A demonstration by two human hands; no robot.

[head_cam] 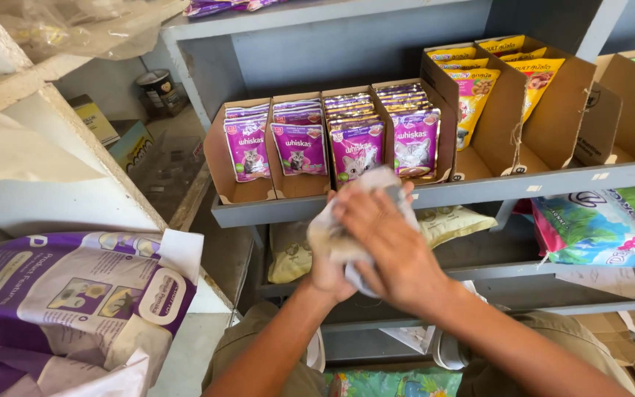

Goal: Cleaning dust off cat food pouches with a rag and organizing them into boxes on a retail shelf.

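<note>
hands [365, 246] clutch a pale cloth [347, 235] before 4 purple pouch boxes [332, 140].

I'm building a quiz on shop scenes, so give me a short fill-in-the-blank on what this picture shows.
1. Both hands, left hand and right hand, hold a crumpled ____.
2. The pouches in four cardboard trays on the shelf are ____ in colour.
3. The pouches in the trays to the right of those are ____.

Missing words: cloth; purple; yellow
</note>
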